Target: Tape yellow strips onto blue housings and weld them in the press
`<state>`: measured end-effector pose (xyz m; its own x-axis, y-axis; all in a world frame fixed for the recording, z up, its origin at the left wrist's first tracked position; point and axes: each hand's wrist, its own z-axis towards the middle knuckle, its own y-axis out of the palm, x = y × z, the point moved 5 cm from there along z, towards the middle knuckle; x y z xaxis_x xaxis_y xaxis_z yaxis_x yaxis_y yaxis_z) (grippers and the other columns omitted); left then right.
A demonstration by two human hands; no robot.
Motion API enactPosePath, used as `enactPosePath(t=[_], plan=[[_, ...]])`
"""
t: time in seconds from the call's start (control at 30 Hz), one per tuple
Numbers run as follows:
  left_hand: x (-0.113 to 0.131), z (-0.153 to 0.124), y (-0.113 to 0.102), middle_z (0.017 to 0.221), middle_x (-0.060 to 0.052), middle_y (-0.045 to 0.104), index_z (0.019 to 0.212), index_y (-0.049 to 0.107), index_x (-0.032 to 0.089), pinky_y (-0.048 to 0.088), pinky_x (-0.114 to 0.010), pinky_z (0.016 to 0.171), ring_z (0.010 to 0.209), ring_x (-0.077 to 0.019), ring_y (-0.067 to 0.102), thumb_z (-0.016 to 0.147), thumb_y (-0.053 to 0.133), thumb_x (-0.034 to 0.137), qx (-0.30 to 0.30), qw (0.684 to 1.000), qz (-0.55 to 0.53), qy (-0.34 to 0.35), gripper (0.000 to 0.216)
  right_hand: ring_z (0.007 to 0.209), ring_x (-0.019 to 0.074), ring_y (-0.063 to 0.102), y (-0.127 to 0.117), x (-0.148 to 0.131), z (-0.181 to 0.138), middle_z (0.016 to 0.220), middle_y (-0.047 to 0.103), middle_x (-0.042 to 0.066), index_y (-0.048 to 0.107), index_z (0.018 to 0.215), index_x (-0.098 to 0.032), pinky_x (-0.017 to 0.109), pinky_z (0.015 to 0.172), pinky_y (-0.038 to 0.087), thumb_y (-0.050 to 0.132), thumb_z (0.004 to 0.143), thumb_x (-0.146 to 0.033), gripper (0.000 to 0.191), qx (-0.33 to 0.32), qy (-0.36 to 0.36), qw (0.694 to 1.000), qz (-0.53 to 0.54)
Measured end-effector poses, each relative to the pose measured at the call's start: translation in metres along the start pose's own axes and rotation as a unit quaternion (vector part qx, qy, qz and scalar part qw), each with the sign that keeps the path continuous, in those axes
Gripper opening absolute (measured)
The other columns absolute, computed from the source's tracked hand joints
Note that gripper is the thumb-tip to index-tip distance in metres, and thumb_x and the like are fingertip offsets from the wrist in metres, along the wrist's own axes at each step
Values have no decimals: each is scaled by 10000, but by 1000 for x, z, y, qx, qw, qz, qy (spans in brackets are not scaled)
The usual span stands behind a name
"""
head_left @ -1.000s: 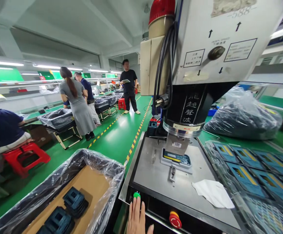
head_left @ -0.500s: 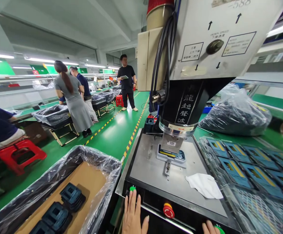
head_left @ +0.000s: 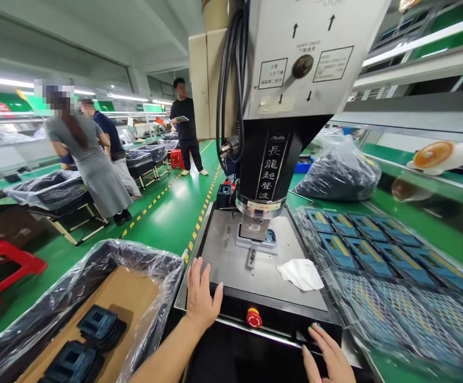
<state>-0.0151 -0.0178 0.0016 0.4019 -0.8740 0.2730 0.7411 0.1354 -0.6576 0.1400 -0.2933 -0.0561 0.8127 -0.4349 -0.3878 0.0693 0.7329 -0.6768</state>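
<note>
My left hand (head_left: 203,295) lies over the left front corner of the machine's metal base plate (head_left: 223,266), fingers spread and holding nothing. The left green button is hidden beneath it. At the right front corner, my right hand (head_left: 329,356) has its fingers apart, fingertips by a green button (head_left: 314,325) that barely shows. Between the hands sits a red emergency stop button (head_left: 254,317). Behind them the ultrasonic welder's metal horn (head_left: 254,227) is down against a blue plastic part (head_left: 270,236) in a pale fixture (head_left: 273,248). A white cloth (head_left: 301,274) rests on the plate.
At left, a plastic-lined bin (head_left: 171,266) holds dark blue plastic housings (head_left: 101,325). Clear trays of blue parts (head_left: 371,247) lie at right, before a bulging plastic bag (head_left: 339,170). Several people stand beyond, one holding a tablet-like object (head_left: 181,118). A red stool (head_left: 8,266) is at far left.
The view has swung right, so the machine appears further left. My left hand has shifted forward from the green button, its fingers spreading wider. More of my right hand shows.
</note>
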Motion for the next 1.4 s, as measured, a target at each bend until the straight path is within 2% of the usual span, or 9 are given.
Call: enactPosePath(t=[0.17, 0.27, 0.37, 0.57, 0.77, 0.9, 1.07, 1.23, 1.4], plan=[[-12, 41, 25, 1475, -240, 267, 1323, 438, 56, 247, -540, 1132, 1403, -362, 204, 877, 470, 369, -88, 993, 28, -71, 545, 1093, 304, 568, -10, -1, 30, 1235, 556, 105, 521, 1207, -229, 533, 927, 479, 467, 922, -408, 341, 7, -13, 999, 32], [-18, 49, 41, 1465, -254, 285, 1317, 449, 40, 254, -550, 1125, 1390, -380, 228, 877, 451, 392, -124, 986, 29, -109, 563, 1091, 276, 567, -12, -2, 58, 1224, 559, 100, 532, 1193, -227, 491, 943, 477, 484, 919, -391, 323, 5, -35, 998, 44], [-19, 47, 49, 1443, -262, 324, 1308, 462, 28, 256, -548, 1123, 1380, -386, 249, 877, 441, 407, -135, 983, 24, -118, 574, 1093, 260, 567, -6, -1, 89, 1213, 569, 100, 549, 1176, -219, 455, 960, 472, 499, 908, -383, 318, -6, -56, 997, 51], [-19, 44, 49, 1440, -243, 348, 1311, 465, 36, 231, -516, 1143, 1383, -376, 246, 882, 414, 413, -146, 980, 22, -136, 573, 1096, 254, 562, 32, 2, 160, 1167, 594, 123, 575, 1130, -174, 439, 991, 451, 467, 882, -392, 348, -55, -77, 994, 55], [-17, 46, 45, 1427, -217, 381, 1281, 496, 54, 233, -496, 1149, 1377, -353, 271, 873, 423, 394, -145, 978, 21, -147, 536, 1153, 289, 532, 84, 2, 217, 1227, 561, 184, 570, 1171, -96, 438, 1035, 409, 488, 837, -402, 460, -141, -46, 989, -11], [-18, 47, 45, 1423, -205, 394, 1270, 507, 71, 231, -497, 1151, 1376, -339, 282, 870, 427, 401, -148, 977, 18, -151, 525, 1192, 320, 503, 108, 5, 234, 1269, 536, 213, 563, 1201, -50, 431, 1053, 386, 540, 831, -408, 516, -177, -36, 982, -61], [-19, 47, 45, 1430, -201, 392, 1270, 509, 80, 236, -494, 1152, 1378, -328, 285, 865, 438, 398, -150, 977, 15, -153, 519, 1141, 311, 539, 124, 11, 246, 1221, 578, 182, 651, 1083, -101, 413, 1017, 408, 563, 848, -418, 404, -210, -43, 972, -97], [-19, 47, 46, 1431, -204, 394, 1266, 512, 76, 239, -493, 1152, 1379, -328, 281, 866, 438, 390, -148, 977, 13, -152, 513, 1068, 279, 575, 127, 7, 258, 1113, 634, 124, 688, 1062, -148, 375, 954, 436, 561, 866, -425, 362, -227, -54, 967, -107], [-20, 47, 47, 1414, -198, 411, 1247, 526, 81, 244, -497, 1148, 1371, -329, 295, 866, 436, 390, -138, 979, 10, -148, 499, 1000, 287, 598, 123, -7, 261, 983, 668, 115, 713, 995, -160, 390, 887, 452, 549, 888, -371, 288, -227, -74, 966, -96]])
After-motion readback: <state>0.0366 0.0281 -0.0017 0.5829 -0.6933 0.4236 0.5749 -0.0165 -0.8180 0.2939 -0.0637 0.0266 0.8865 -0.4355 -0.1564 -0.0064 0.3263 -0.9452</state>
